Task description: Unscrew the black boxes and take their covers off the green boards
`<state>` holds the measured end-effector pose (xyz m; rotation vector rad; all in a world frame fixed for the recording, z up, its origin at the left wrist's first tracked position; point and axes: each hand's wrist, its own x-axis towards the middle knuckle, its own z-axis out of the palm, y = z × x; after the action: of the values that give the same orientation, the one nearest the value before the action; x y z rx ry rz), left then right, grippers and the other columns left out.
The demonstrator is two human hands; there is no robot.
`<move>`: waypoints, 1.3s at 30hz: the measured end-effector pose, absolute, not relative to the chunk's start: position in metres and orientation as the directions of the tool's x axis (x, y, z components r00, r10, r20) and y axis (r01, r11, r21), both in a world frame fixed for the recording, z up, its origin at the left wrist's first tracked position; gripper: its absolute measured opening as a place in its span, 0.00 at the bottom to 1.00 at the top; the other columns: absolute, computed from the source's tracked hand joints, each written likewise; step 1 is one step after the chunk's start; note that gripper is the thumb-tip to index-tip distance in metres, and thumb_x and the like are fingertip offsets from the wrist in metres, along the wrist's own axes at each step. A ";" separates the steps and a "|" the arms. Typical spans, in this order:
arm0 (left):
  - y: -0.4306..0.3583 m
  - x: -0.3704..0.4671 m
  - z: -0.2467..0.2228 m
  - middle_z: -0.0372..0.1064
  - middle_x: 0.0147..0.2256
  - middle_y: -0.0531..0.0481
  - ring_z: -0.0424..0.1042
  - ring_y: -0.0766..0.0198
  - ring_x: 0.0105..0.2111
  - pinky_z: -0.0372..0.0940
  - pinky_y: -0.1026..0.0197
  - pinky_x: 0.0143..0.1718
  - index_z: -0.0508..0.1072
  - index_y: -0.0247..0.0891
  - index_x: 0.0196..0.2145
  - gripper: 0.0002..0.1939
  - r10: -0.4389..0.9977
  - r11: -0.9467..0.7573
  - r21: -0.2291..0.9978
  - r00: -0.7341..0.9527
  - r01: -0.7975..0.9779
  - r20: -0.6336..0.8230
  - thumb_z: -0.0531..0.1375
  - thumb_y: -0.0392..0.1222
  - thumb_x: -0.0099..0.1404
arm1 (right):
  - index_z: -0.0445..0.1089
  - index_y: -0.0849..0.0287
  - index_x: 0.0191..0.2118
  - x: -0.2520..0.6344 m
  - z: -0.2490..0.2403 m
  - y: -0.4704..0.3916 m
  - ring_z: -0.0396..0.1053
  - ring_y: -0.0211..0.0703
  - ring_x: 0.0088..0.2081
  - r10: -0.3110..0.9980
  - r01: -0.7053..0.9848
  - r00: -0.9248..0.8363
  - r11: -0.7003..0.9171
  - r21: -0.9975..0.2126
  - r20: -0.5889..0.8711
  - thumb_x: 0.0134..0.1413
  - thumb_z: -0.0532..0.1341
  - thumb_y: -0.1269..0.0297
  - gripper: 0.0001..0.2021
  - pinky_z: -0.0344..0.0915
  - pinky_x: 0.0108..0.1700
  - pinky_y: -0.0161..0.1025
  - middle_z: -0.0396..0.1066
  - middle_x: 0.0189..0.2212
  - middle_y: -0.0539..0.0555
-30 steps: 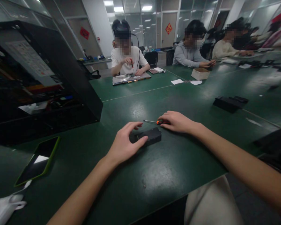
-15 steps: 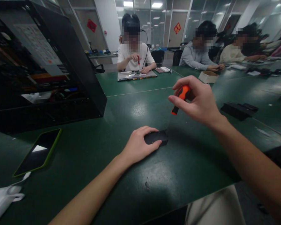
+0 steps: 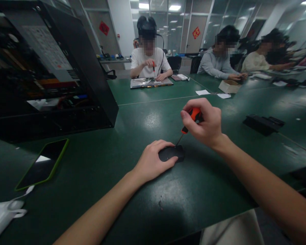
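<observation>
A small black oblong block (image 3: 169, 153), of a kind I cannot make out, lies on the green table. My left hand (image 3: 155, 158) grips it from the left, thumb along the near side and fingers over the far side. Above and to the right, my right hand (image 3: 206, 119) is closed around the orange and black handle of a screwdriver (image 3: 193, 115). Its thin shaft slants down to the left, and the tip appears to meet the block's far edge close to my left fingertips. The exact contact point is too small to tell.
An open black computer case (image 3: 102, 102) stands at left, with a green-edged phone (image 3: 42, 165) and a white charger (image 3: 2, 217) nearer me. A black object (image 3: 262, 124) lies right. Across the table (image 3: 142, 98), a person (image 3: 148, 56) works over a flat panel; others sit farther right.
My right hand has moved down and slightly left, bringing the screwdriver's tip to the block. Its fingers have closed more tightly around the handle. My left hand keeps its grip. The view has shifted slightly.
</observation>
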<state>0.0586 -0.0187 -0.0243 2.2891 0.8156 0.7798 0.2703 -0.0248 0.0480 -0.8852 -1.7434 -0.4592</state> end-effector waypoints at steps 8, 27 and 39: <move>-0.018 0.058 -0.025 0.78 0.47 0.47 0.76 0.51 0.48 0.68 0.50 0.53 0.78 0.42 0.49 0.16 0.691 -0.648 0.672 0.647 0.358 0.322 0.69 0.43 0.63 | 0.67 0.53 0.41 0.269 0.043 -0.024 0.65 0.33 0.23 0.373 0.727 -0.151 0.669 -0.153 0.915 0.65 0.62 0.63 0.03 0.65 0.29 0.34 0.73 0.30 0.46; -0.018 0.057 -0.026 0.77 0.47 0.47 0.76 0.52 0.48 0.68 0.50 0.53 0.77 0.43 0.50 0.16 0.675 -0.664 0.664 0.659 0.344 0.333 0.68 0.44 0.64 | 0.67 0.53 0.42 0.269 0.042 -0.026 0.66 0.34 0.24 0.354 0.741 -0.154 0.659 -0.129 0.922 0.64 0.62 0.62 0.04 0.66 0.29 0.35 0.72 0.29 0.46; -0.017 0.057 -0.027 0.76 0.47 0.48 0.75 0.53 0.48 0.67 0.51 0.53 0.76 0.42 0.51 0.17 0.670 -0.665 0.664 0.668 0.343 0.326 0.68 0.44 0.65 | 0.69 0.54 0.46 0.269 0.047 -0.029 0.71 0.36 0.28 0.459 0.711 -0.221 0.680 -0.180 0.861 0.64 0.62 0.64 0.07 0.69 0.33 0.35 0.74 0.30 0.47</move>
<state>0.0570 -0.0171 -0.0269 2.3159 0.7803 0.7601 0.2693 -0.0290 0.0465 -0.9192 -1.8674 -0.3084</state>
